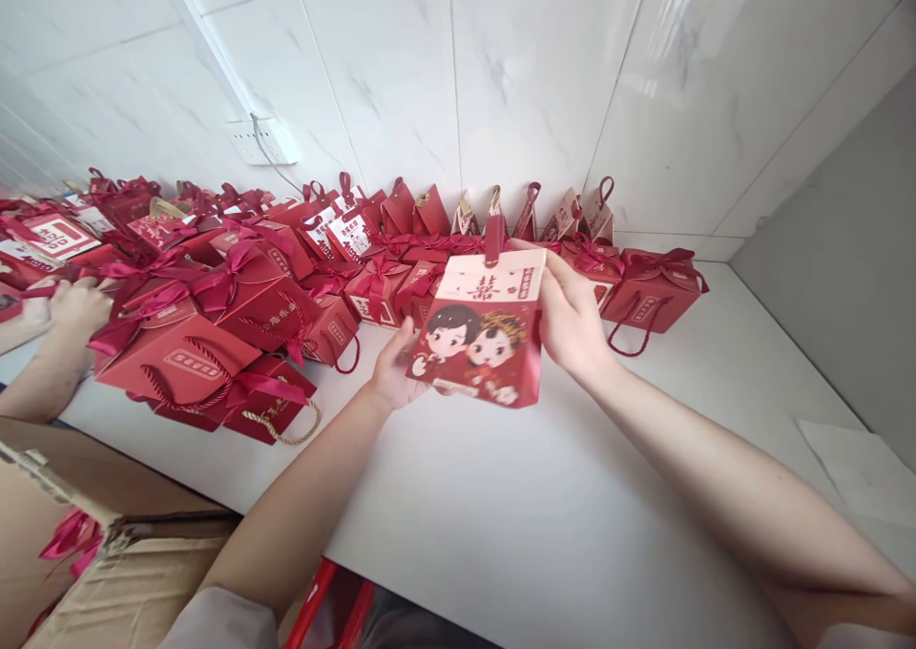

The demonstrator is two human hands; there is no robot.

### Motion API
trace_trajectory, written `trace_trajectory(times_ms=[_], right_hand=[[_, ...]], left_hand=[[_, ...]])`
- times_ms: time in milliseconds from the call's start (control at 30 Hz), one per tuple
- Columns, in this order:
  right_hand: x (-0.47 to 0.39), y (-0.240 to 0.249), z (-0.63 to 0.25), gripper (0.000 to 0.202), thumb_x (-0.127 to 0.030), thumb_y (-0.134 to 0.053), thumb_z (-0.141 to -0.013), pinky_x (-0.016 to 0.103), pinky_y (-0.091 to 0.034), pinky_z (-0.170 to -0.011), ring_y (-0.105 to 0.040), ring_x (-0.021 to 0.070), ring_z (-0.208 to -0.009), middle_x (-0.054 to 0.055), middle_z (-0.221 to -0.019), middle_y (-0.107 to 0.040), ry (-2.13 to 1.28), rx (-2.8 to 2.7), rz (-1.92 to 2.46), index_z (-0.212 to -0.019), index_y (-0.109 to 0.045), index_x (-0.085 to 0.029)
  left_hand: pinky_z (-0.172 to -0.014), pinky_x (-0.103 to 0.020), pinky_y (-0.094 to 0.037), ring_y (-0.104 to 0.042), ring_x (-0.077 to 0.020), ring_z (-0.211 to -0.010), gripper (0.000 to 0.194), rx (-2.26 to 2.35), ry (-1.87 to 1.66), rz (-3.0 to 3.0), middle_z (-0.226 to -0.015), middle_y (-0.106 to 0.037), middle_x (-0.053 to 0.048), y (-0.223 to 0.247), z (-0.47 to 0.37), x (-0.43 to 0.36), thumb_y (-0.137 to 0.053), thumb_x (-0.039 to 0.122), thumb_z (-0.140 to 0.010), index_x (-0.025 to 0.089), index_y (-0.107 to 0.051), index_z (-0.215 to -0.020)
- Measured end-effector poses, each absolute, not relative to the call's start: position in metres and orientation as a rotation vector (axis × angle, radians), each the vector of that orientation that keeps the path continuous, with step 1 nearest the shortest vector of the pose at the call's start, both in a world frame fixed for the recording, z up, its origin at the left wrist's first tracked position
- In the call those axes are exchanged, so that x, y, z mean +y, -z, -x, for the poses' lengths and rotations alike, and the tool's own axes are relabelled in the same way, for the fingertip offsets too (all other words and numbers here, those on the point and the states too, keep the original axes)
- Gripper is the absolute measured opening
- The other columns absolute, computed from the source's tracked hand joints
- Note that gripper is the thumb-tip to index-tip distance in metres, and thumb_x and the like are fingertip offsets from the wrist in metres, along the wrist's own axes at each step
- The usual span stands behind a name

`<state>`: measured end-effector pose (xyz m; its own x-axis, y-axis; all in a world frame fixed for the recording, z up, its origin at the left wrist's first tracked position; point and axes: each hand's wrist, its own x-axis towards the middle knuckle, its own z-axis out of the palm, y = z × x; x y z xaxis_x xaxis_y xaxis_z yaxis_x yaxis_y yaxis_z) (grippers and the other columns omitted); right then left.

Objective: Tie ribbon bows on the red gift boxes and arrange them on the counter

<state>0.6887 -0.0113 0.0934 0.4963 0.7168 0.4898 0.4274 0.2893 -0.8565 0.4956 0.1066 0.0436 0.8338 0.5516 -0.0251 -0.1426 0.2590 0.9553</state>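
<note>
Between my two hands, raised above the white table [515,496], is a red and cream gift box [479,344] with two cartoon figures on its front and a red strap at the top. My left hand [401,367] grips its lower left edge, thumb along the side and fingers partly hidden beneath. On the other side my right hand [569,310] is closed round the upper right edge, with its fingertips hidden behind the box. Just beyond stand small red boxes with ribbon bows [379,291], and to the right sits a larger red box with a cord handle [656,291].
Stacked red gift boxes [190,353] fill the left side. Strap-topped boxes [429,212] line the tiled wall [530,86]. Another person's hand [78,310] is at far left. An open cardboard box [143,573] stands front left. A socket strip [261,141] is on the wall.
</note>
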Motion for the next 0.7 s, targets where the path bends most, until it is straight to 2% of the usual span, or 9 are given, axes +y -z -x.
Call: trace_trajectory(times_ms=[67,133,167,233,333,400,567,700], right_hand=[[0.001,-0.082,-0.701,0.044,-0.040,-0.049,-0.093,0.041,-0.052,-0.095,-0.067,0.0243,-0.109,0.006,-0.116,-0.072,-0.427,-0.953,1.253,-0.133,-0.056,-0.025],[0.010,-0.069,-0.710,0.053,-0.038,-0.058,-0.085,0.042,-0.055,-0.089,-0.071,0.0234,-0.098,0.004,-0.108,-0.074,-0.654,-0.821,1.193,-0.136,-0.049,-0.027],[0.013,-0.063,-0.712,0.055,-0.036,-0.061,-0.081,0.042,-0.056,-0.086,-0.072,0.0232,-0.093,0.004,-0.103,-0.075,-0.765,-0.765,1.167,-0.134,-0.050,-0.027],[0.016,-0.054,-0.715,0.047,-0.033,-0.065,-0.076,0.043,-0.058,-0.083,-0.073,0.0242,-0.088,0.004,-0.096,-0.076,-0.926,-0.687,1.134,-0.121,-0.056,-0.025],[0.017,-0.048,-0.713,0.027,-0.035,-0.066,-0.075,0.044,-0.059,-0.080,-0.073,0.0267,-0.089,0.007,-0.095,-0.077,-0.993,-0.668,1.132,-0.099,-0.063,-0.023],[0.018,-0.048,-0.713,0.022,-0.035,-0.066,-0.075,0.044,-0.059,-0.077,-0.074,0.0274,-0.087,0.008,-0.094,-0.077,-0.994,-0.676,1.138,-0.093,-0.063,-0.022],[0.021,-0.048,-0.714,0.018,-0.031,-0.066,-0.074,0.043,-0.060,-0.074,-0.074,0.0260,-0.082,0.008,-0.090,-0.077,-0.999,-0.688,1.152,-0.090,-0.062,-0.022],[0.023,-0.047,-0.714,0.023,-0.037,-0.060,-0.081,0.043,-0.059,-0.076,-0.073,0.0256,-0.084,0.007,-0.090,-0.076,-0.957,-0.718,1.154,-0.099,-0.061,-0.022]], left_hand=[[-0.056,-0.035,-0.059,-0.072,-0.0342,-0.095,0.100,0.293,-0.485,-1.239,-0.123,-0.068,-0.012,-0.051,-0.492,0.105,-0.073,0.077,-0.059,0.032,-0.047,-0.144],[-0.057,-0.030,-0.060,-0.073,-0.0296,-0.094,0.123,0.239,-0.443,-1.312,-0.136,-0.060,-0.007,-0.058,-0.491,0.099,-0.091,0.055,-0.051,0.048,-0.022,-0.152],[-0.058,-0.029,-0.061,-0.074,-0.0275,-0.091,0.132,0.233,-0.418,-1.363,-0.139,-0.058,-0.005,-0.061,-0.492,0.094,-0.094,0.041,-0.050,0.053,-0.011,-0.152],[-0.058,-0.029,-0.061,-0.075,-0.0247,-0.084,0.134,0.248,-0.384,-1.436,-0.136,-0.060,-0.006,-0.063,-0.495,0.086,-0.092,0.027,-0.057,0.056,-0.001,-0.152],[-0.054,-0.026,-0.059,-0.075,-0.0237,-0.077,0.118,0.294,-0.446,-1.460,-0.117,-0.070,-0.007,-0.062,-0.499,0.079,-0.084,0.027,-0.071,0.051,-0.003,-0.154],[-0.053,-0.025,-0.059,-0.076,-0.0242,-0.077,0.112,0.311,-0.509,-1.455,-0.109,-0.073,-0.006,-0.060,-0.501,0.079,-0.082,0.030,-0.073,0.047,-0.008,-0.155],[-0.055,-0.026,-0.059,-0.076,-0.0247,-0.078,0.110,0.329,-0.530,-1.460,-0.112,-0.072,-0.006,-0.058,-0.501,0.082,-0.083,0.032,-0.071,0.045,-0.012,-0.155],[-0.060,-0.029,-0.060,-0.074,-0.0247,-0.082,0.115,0.274,-0.501,-1.464,-0.112,-0.072,-0.006,-0.058,-0.498,0.083,-0.085,0.038,-0.068,0.045,-0.011,-0.155]])
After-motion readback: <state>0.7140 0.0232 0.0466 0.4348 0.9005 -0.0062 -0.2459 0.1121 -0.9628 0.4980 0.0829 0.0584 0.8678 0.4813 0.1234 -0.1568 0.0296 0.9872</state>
